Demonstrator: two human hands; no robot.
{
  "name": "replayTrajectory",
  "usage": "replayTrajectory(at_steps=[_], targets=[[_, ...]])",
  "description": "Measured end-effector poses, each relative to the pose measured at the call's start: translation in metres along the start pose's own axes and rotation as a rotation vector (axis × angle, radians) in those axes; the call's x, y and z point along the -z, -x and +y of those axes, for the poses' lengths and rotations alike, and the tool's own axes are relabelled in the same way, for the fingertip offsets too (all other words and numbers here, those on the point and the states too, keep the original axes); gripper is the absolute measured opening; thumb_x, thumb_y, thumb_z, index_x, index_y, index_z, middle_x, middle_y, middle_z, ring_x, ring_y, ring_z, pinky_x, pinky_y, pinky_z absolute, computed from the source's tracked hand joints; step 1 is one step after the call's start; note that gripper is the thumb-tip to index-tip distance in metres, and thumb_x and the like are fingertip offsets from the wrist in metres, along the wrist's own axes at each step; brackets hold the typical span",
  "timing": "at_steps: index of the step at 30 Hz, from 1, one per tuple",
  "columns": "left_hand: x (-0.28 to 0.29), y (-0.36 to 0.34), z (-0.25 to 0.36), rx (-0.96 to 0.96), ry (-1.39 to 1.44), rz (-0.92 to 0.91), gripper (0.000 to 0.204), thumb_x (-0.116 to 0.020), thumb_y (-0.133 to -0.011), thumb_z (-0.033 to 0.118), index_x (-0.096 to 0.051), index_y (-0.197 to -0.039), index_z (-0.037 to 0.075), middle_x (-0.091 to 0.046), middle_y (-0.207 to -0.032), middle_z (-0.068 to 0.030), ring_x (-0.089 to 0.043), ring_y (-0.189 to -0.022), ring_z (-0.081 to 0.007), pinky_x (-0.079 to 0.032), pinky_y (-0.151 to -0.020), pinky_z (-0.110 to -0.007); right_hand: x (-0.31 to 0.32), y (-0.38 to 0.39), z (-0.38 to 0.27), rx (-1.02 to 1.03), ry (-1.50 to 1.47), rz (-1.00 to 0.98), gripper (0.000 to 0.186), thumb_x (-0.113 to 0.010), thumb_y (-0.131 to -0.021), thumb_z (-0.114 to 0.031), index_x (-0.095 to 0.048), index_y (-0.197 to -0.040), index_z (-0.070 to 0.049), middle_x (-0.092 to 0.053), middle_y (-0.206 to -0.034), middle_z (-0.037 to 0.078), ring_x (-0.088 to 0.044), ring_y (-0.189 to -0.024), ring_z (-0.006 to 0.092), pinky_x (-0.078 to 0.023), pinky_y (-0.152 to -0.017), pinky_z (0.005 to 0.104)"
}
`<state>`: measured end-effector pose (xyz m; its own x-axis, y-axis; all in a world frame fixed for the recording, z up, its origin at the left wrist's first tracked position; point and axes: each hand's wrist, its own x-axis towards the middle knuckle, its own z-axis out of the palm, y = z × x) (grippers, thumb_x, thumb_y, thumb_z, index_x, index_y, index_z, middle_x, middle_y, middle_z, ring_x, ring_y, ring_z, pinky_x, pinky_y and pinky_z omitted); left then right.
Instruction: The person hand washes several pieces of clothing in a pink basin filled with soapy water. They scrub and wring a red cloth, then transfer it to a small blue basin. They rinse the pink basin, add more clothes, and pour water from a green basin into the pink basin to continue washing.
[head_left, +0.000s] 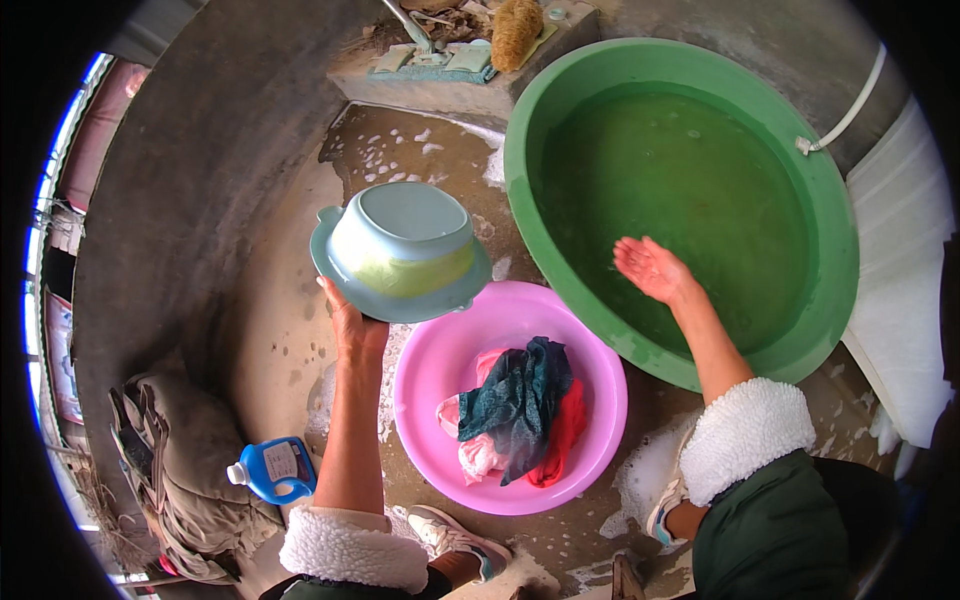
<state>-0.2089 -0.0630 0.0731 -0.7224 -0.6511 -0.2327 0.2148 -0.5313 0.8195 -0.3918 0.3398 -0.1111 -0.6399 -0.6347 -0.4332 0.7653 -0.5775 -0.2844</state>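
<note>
Pale-blue plastic fills the left hand [352,325]: a person at a wet concrete washing place grips a small bowl [403,250] by its rim, fingers closed on the near edge, and holds it up, turned bottom towards the camera, over the far left rim of a pink basin [420,385]. The right hand [650,268] is spread wide, palm up and holding nothing, above the water in a large green tub [830,240], near the tub's front rim.

Clothes [520,405] in teal, red and pink lie heaped in the pink basin, which sits on the floor [280,300] just in front of the tub, their rims touching or nearly so. A blue detergent bottle [275,468] stands by the left forearm, beside a bundle of brown cloth [190,460]. Suds and puddles streak the concrete around both feet.

The risks appear plain enough. A one-handed hold on a wet rim looks slight, and a slip would likely drop the bowl onto the basin's edge or the floor. Soapy ground under the shoes [455,540] could cost the person their footing while leaning towards the tub. Rolled fleece cuffs [745,430] sit close enough to the water to be soaked by a deeper reach.
</note>
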Motion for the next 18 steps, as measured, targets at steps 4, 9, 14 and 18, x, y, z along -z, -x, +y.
replayTrajectory(at_steps=[4, 9, 14, 18], targets=[[-0.019, 0.006, 0.000, -0.014, -0.076, -0.105, 0.070, -0.043, -0.092, 0.060, -0.035, -0.141, 0.010, -0.044, -0.141, -0.0055, -0.045, -0.126, -0.0240, -0.037, -0.108, -0.041, -0.200, -0.002, 0.056, -0.058, 0.167, -0.714, 0.050, -0.050, -0.097, -0.034, -0.049, -0.128, 0.006, -0.054, -0.129, 0.018, -0.053, -0.120, 0.0257, -0.041, -0.106, 0.0390], [-0.040, 0.012, 0.000, 0.010, -0.108, -0.164, 0.071, -0.043, -0.092, 0.060, -0.036, -0.141, 0.009, -0.044, -0.141, -0.0069, -0.045, -0.127, -0.0245, -0.037, -0.107, -0.040, -0.309, 0.026, 0.090, 0.420, 1.068, -0.447, 0.055, -0.053, -0.096, -0.035, -0.043, -0.136, 0.002, -0.046, -0.137, 0.016, -0.048, -0.125, 0.0291, -0.038, -0.105, 0.0370], [-0.059, 0.025, 0.009, -0.009, -0.004, -0.220, 0.067, -0.042, -0.095, 0.056, -0.037, -0.141, 0.008, -0.045, -0.141, -0.0078, -0.044, -0.128, -0.0257, -0.035, -0.108, -0.043, -0.275, 0.051, 0.073, 0.710, 1.753, -0.368, 0.072, -0.063, -0.088, -0.038, -0.036, -0.140, 0.003, -0.034, -0.144, 0.025, -0.040, -0.131, 0.0366, -0.035, -0.108, 0.0380], [-0.083, 0.037, 0.026, -0.007, 0.071, -0.144, 0.060, -0.043, -0.097, 0.052, -0.041, -0.136, 0.006, -0.047, -0.138, -0.0090, -0.046, -0.126, -0.0279, -0.036, -0.108, -0.046, -0.260, 0.073, 0.078, 0.685, 1.930, -0.407, 0.092, -0.073, -0.080, -0.038, -0.022, -0.146, -0.001, -0.024, -0.146, 0.030, -0.031, -0.135, 0.0423, -0.030, -0.111, 0.0419]])
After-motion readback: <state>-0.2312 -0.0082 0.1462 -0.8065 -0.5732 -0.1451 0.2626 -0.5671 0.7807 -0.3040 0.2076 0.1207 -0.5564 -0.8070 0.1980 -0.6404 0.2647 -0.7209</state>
